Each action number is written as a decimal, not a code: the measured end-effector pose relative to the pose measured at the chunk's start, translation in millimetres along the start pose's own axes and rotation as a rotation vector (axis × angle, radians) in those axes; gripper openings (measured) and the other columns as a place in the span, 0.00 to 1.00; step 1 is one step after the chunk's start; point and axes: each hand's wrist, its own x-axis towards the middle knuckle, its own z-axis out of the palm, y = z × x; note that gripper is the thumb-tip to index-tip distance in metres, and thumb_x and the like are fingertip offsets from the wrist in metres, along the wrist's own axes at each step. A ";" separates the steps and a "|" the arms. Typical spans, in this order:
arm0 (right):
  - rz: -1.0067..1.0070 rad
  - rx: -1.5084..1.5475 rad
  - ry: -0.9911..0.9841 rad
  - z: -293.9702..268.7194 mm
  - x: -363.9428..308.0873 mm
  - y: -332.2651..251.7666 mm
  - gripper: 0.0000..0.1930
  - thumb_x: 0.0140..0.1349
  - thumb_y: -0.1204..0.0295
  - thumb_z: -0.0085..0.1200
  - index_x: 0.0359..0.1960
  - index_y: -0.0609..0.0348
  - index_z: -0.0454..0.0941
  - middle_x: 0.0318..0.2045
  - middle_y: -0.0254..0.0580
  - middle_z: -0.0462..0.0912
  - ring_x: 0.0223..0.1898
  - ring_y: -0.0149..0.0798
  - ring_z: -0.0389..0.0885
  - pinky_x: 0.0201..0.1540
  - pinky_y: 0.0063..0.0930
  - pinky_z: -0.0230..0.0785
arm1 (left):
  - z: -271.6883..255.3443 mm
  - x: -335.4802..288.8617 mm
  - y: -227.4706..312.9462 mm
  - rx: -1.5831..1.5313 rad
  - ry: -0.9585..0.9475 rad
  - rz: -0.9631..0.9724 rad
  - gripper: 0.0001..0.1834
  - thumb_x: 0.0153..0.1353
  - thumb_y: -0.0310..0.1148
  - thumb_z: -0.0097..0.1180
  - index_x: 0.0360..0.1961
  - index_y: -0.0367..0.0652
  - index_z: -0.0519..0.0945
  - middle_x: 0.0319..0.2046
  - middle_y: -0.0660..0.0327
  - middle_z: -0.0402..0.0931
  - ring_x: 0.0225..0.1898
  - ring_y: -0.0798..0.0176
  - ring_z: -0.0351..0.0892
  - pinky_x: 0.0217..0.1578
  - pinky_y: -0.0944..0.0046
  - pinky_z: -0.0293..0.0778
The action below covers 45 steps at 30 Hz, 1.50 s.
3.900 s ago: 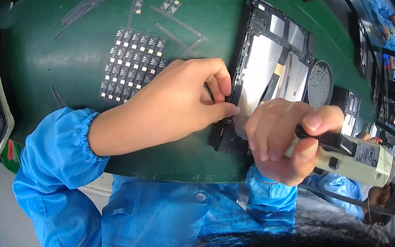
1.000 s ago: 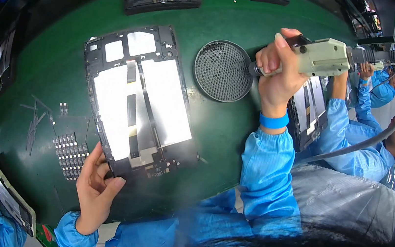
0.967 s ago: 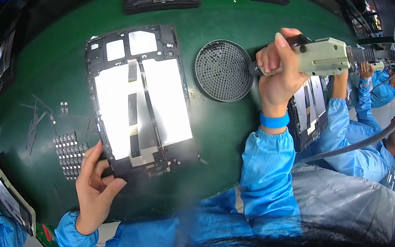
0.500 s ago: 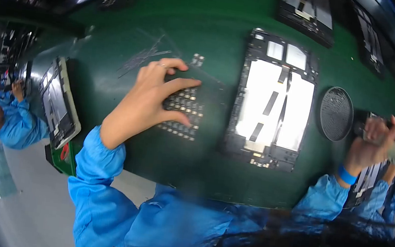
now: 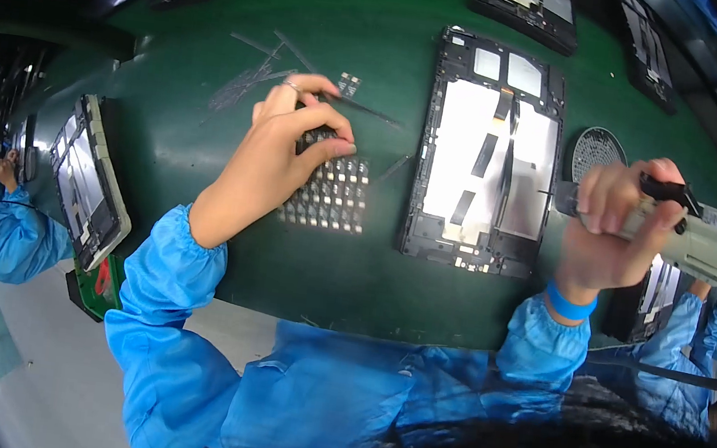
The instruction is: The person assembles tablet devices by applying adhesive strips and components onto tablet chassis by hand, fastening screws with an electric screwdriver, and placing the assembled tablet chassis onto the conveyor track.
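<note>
Screw tray under pinching left hand; right hand grips electric screwdriver beside open tablet frame.

Left hand touches component sheet; right hand grips electric screwdriver.

The grid of small dark parts lies flat on the green tabletop under my left fingertips, its rows square and tidy. In my right grip I hold the pale electric screwdriver level, its dark tip toward the open tablet frame lying flat between.
</note>
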 end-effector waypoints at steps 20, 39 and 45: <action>0.029 0.033 -0.103 26.5 -8.8 7.5 0.21 0.76 0.55 0.45 0.53 0.64 0.67 0.15 0.29 0.62 0.16 0.26 0.63 0.22 0.26 0.61 | 36.0 11.2 54.1 -0.191 -0.187 -0.075 0.07 0.57 0.24 0.67 0.37 0.36 0.87 0.29 0.57 0.84 0.28 0.69 0.78 0.30 0.68 0.74; 0.145 -0.150 -0.227 80.4 -25.9 49.3 0.15 0.76 0.59 0.43 0.52 0.58 0.66 0.15 0.29 0.61 0.13 0.25 0.58 0.17 0.26 0.55 | 38.8 20.0 21.4 -0.469 -0.341 -0.215 0.13 0.56 0.26 0.68 0.36 0.35 0.74 0.31 0.62 0.77 0.32 0.70 0.82 0.27 0.70 0.72; 0.165 -0.121 -0.249 82.8 -26.5 50.1 0.17 0.77 0.57 0.42 0.53 0.57 0.66 0.15 0.29 0.62 0.13 0.26 0.58 0.17 0.26 0.55 | 40.5 20.6 14.7 -0.462 -0.315 -0.111 0.14 0.55 0.27 0.69 0.36 0.35 0.74 0.32 0.61 0.78 0.34 0.70 0.82 0.29 0.70 0.73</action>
